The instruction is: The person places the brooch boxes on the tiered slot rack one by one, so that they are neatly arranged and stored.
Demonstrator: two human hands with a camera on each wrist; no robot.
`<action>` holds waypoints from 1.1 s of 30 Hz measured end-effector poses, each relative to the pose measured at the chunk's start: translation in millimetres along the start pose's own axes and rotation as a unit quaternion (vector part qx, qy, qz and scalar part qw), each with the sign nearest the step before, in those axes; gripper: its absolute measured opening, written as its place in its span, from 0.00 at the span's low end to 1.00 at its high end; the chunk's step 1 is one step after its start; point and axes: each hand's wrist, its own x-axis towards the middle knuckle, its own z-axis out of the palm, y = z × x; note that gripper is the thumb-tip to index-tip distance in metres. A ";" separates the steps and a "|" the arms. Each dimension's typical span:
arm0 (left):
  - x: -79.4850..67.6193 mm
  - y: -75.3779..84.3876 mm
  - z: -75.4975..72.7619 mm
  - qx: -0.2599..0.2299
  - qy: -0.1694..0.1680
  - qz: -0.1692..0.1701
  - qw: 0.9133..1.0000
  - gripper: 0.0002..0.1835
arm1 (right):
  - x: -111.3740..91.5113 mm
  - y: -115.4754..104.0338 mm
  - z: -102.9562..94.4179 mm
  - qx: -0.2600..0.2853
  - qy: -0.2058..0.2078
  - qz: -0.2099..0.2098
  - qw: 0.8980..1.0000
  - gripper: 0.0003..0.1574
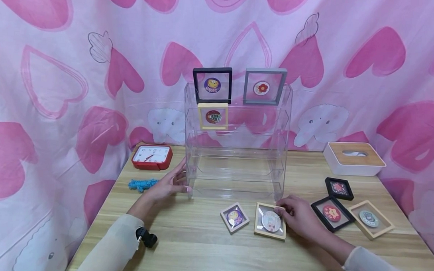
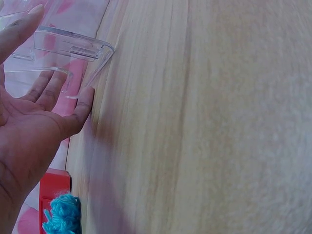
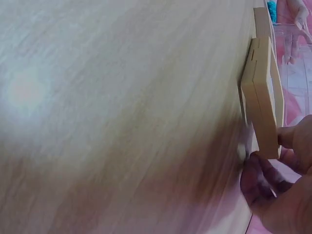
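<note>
A clear acrylic tiered display stand point(image 1: 236, 186) stands at the middle back of the table. My left hand point(image 1: 170, 183) rests against its left side, fingers spread and fairly straight; in the left wrist view the hand point(image 2: 34, 122) has its palm turned to the stand. With thumb and fingers my right hand point(image 1: 300, 218) pinches the right edge of a light wood display frame point(image 1: 258, 228) holding a round badge. In the right wrist view that frame's near side point(image 3: 258, 97) is slightly raised at the pinched end. A small pale frame point(image 1: 234, 218) with a purple badge lies to its left.
On the stand are a black frame point(image 1: 194, 85), a grey frame point(image 1: 247, 86) and a light wood frame point(image 1: 212, 127). More frames, including a black one point(image 1: 318, 207), lie at right near a tissue box point(image 1: 352, 169). A red clock point(image 1: 152, 155) and blue yarn point(image 1: 142, 184) lie left.
</note>
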 end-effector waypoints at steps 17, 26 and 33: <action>1.5 -2.7 -1.4 0.005 0.004 -0.005 1.000 0.61 | 8.4 -12.8 -34.1 0.024 0.057 -0.099 0.993 0.12; 1.3 -0.8 -1.2 0.005 0.004 -0.002 1.000 0.61 | 37.6 -31.7 -73.4 0.000 0.128 -0.144 0.981 0.14; 0.5 -0.5 -1.3 0.003 -0.002 -0.001 1.000 0.61 | 63.2 -45.0 -101.4 -0.015 0.157 -0.152 0.976 0.14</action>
